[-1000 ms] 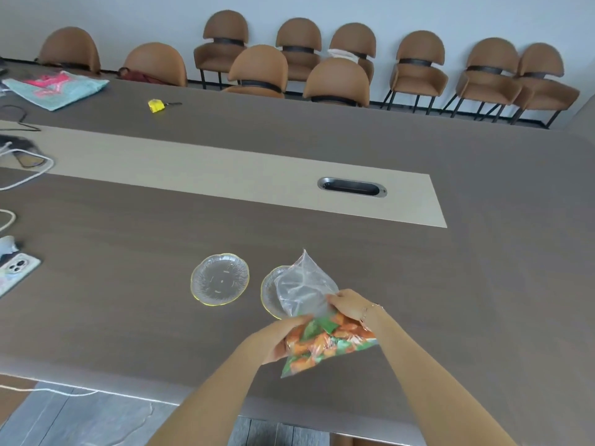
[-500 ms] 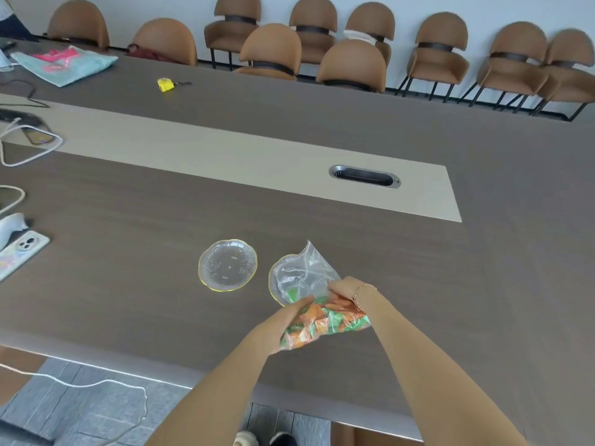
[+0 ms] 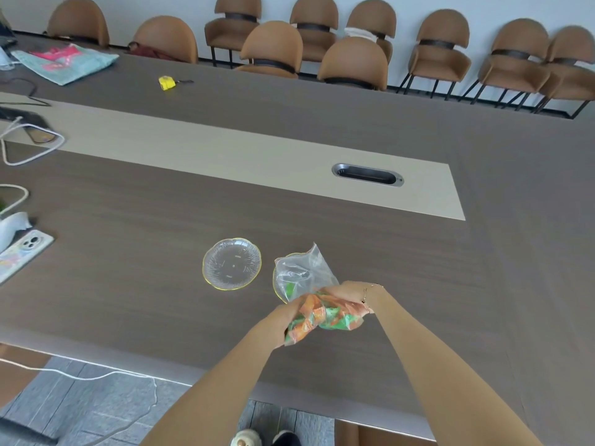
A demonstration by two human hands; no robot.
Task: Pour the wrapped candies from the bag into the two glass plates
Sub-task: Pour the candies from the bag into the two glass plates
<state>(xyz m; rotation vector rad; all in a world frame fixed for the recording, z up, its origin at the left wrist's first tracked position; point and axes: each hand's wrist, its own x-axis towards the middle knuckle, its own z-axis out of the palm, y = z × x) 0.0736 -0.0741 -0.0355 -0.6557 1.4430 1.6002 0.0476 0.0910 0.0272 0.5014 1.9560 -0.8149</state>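
Both hands hold a clear plastic bag (image 3: 306, 275) of orange and green wrapped candies (image 3: 322, 315) just above the table. My left hand (image 3: 283, 320) grips its lower left side. My right hand (image 3: 349, 292) grips its upper right side. The bag's empty upper end points away from me and lies over the right glass plate (image 3: 277, 286), hiding most of it. The left glass plate (image 3: 231, 263), gold-rimmed and bare, stands to the left of the bag.
A phone (image 3: 19, 252) and white cables (image 3: 29, 149) lie at the table's left edge. A yellow tape measure (image 3: 166, 82) and a teal cloth bag (image 3: 64, 61) sit far back. A cable slot (image 3: 367, 174) is in the light centre strip. Brown chairs (image 3: 273, 48) line the far side.
The bag has been tipped further toward the right plate and the candies have bunched between my hands. The camera has moved, so the plates sit a little higher in view.
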